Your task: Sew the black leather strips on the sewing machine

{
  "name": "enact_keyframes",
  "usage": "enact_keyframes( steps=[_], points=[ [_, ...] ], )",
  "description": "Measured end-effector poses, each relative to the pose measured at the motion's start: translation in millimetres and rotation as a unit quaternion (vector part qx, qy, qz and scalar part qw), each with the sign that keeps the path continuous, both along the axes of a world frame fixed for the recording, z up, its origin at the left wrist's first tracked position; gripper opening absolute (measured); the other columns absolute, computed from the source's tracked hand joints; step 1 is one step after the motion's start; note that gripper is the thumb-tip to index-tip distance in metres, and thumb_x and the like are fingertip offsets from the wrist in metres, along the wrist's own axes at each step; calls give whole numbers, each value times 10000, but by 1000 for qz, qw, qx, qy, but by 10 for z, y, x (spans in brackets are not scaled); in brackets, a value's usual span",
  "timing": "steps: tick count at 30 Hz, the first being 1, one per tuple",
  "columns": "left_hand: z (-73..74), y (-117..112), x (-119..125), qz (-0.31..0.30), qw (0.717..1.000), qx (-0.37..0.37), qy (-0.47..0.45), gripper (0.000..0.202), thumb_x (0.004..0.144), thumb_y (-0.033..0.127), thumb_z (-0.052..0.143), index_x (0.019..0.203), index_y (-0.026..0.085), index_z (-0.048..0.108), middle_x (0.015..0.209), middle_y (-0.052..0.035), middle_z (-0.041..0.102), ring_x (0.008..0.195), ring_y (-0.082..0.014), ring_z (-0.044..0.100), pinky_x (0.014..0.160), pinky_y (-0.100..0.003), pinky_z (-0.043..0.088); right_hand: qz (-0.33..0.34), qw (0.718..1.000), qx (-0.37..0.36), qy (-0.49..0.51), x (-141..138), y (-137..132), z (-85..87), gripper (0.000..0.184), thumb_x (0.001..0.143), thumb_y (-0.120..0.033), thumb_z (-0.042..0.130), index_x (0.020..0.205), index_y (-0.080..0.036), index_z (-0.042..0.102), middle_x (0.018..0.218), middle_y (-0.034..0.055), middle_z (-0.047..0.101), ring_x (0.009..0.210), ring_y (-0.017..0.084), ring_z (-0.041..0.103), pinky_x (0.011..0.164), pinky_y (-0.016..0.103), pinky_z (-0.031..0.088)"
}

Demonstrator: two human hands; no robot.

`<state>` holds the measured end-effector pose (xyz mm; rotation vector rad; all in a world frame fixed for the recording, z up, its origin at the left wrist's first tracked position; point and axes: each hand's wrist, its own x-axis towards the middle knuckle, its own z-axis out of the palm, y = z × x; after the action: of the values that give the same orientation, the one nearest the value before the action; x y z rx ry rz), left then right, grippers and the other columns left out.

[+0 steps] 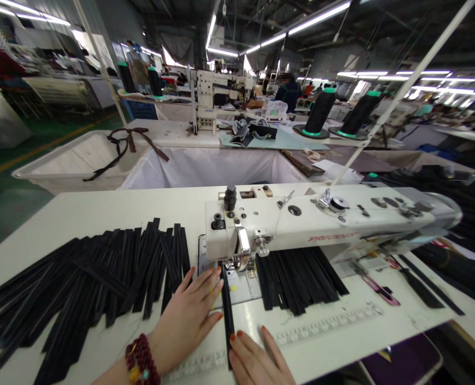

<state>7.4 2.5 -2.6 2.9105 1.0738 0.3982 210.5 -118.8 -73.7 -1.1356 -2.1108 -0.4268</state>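
black strip against right hand

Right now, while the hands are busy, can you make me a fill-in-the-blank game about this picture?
1. The right hand touches a narrow strip coloured ____.
2. The beaded bracelet is worn on the person's ____ wrist.
3. The white machine nearest the hands has ____ letters on its side.
4. The two thread cones standing behind that machine have bright ____ tips.

Missing words: black; left; red; green.
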Motion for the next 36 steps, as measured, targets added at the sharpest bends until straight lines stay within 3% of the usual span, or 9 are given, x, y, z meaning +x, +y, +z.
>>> enact_keyframes(
  steps=[4, 7, 11, 14, 20, 29, 36],
  points=[
    [-31, 95, 26, 15, 1000, 7, 5, 434, 972, 344, 552, 1377, 194, 585, 1397, -101, 631, 1328, -267, 536, 1207, -487, 284, 7, 998, 37, 40, -2, 196, 97, 359, 1083, -293, 386, 967, -175, 705, 995, 65, 757, 1059, 200, 702, 1227, 525, 223],
    [-35, 162, 41, 20, 1000, 13, 9, 395, 977, 317, 521, 1335, 179, 614, 1332, -102, 670, 1288, -271, 562, 1187, -487, 317, 48, 998, -1, -27, 77, 316, 321, 456, 1107, -351, 305, 1022, -163, 712, 1086, 57, 750, 1121, 189, 657, 1253, 507, 136],
    [-31, 220, 51, 26, 1000, 3, 11, 373, 991, 324, 481, 1286, 169, 647, 1250, -109, 703, 1240, -282, 581, 1149, -506, 365, 47, 998, -39, -16, 120, 411, 519, 365, 1071, -414, 458, 1061, -151, 711, 1113, 40, 753, 1112, 187, 646, 1261, 465, 45],
    [-34, 236, 56, 33, 999, -4, 20, 370, 993, 323, 478, 1273, 165, 661, 1249, -118, 700, 1227, -294, 578, 1139, -525, 371, 46, 998, -51, -1, 92, 453, 524, 347, 1018, -468, 564, 1101, -163, 706, 1130, 50, 753, 1114, 196, 645, 1261, 458, 37],
    [-31, 235, 60, 21, 999, -7, 31, 338, 975, 296, 515, 1234, 145, 672, 1231, -132, 700, 1209, -314, 579, 1121, -548, 377, 39, 995, -85, -22, 78, 536, 545, 319, 992, -410, 601, 1126, -139, 703, 1180, 55, 735, 1119, 216, 643, 1256, 471, -15],
    [-44, 242, 49, 24, 1000, 1, 4, 328, 1008, 333, 466, 1188, 173, 689, 1165, -103, 712, 1184, -282, 578, 1107, -498, 380, 33, 986, -162, -12, 54, 736, 643, 375, 991, -382, 638, 1272, -133, 634, 1251, 79, 696, 1219, 215, 595, 1264, 449, 19],
    [-51, 264, 57, 21, 1000, 9, -5, 311, 1005, 330, 481, 1174, 181, 696, 1162, -99, 715, 1174, -277, 580, 1091, -477, 385, 18, 982, -181, -43, 2, 937, 637, 408, 971, -347, 668, 1310, -127, 615, 1264, 126, 678, 1167, 258, 618, 1230, 525, 211]
  ],
)
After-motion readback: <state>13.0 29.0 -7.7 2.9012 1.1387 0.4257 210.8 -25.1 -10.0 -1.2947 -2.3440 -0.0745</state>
